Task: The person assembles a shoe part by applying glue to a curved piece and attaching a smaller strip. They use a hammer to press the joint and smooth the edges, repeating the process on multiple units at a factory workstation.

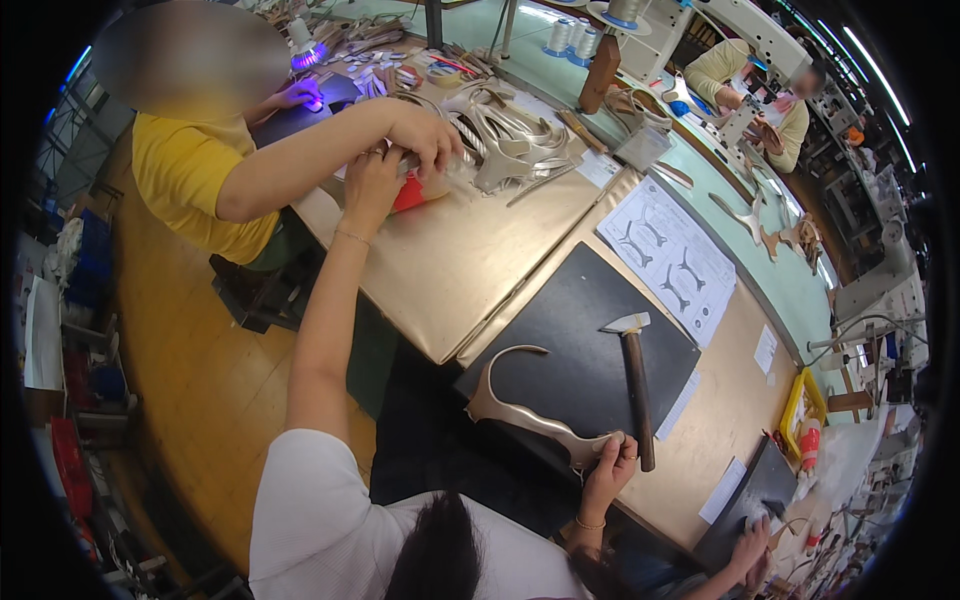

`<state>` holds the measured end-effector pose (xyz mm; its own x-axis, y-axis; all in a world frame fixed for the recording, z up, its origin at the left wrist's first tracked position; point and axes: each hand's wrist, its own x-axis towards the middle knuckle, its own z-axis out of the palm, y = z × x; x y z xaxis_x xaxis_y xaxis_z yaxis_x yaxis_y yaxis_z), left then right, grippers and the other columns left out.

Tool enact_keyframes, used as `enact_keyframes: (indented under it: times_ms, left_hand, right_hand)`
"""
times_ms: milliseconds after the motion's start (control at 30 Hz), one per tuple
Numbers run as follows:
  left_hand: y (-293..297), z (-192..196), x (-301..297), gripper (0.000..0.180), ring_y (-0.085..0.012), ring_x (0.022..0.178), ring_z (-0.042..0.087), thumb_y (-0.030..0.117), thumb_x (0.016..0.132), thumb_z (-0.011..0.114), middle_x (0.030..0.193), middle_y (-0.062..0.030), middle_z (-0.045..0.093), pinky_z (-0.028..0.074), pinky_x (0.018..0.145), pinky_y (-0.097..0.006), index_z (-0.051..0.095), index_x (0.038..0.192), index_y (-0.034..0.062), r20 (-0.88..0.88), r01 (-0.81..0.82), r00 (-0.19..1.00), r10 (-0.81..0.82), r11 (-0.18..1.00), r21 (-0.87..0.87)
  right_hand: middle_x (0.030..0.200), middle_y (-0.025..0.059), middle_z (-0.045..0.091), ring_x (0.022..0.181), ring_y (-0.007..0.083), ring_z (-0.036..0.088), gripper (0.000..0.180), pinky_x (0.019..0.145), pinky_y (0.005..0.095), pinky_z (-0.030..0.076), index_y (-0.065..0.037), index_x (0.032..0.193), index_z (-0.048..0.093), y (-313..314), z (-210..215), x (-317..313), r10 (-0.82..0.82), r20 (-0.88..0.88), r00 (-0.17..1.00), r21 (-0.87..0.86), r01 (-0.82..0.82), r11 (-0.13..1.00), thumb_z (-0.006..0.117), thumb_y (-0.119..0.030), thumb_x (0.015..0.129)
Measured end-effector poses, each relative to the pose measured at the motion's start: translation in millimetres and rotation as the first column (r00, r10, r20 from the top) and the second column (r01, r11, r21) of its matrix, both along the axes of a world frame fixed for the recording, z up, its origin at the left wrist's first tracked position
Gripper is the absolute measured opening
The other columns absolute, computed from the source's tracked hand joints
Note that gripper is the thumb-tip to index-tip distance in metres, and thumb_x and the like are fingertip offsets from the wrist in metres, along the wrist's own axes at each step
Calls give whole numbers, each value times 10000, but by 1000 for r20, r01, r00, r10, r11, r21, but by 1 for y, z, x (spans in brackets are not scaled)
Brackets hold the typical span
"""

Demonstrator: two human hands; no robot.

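Curved beige leather piece (pixel 520 415), smooth, forked.

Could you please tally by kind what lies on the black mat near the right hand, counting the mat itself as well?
Black mat: 1
Hammer: 1
Beige leather piece, its end held in the right hand: 1
Total: 3

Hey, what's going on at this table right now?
It's a workshop bench. The person's right hand pinches one end of a curved beige cut piece lying on a black mat, beside a hammer. Their left hand reaches out to a red-and-white container, where a co-worker's hand also rests.
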<state>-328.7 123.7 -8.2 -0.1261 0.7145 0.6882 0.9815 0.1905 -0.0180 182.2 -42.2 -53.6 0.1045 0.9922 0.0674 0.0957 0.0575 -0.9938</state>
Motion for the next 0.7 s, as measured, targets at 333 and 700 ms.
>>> enact_keyframes:
  times_ms: [333,700]
  left_hand:
    - [-1,12,35,948,-434,1485,167,354,829,773,1575,-264,210,192,1199,-554,247,1565,71,91,-182,981,173,977,107]
    - [-98,34,247,659,-373,1443,338,285,858,770,1557,-191,350,314,1164,-440,518,1416,39,835,805,431,-342,564,-184]
  right_hand:
    - [840,-25,507,766,55,443,171,695,223,383,-33,973,575,0,5,-2,-20,35,999,3,20,1000,549,-190,1036]
    - [884,-37,588,795,26,503,196,717,188,424,2,1039,647,20,35,-3,13,-160,987,-217,-48,975,635,-190,1002]
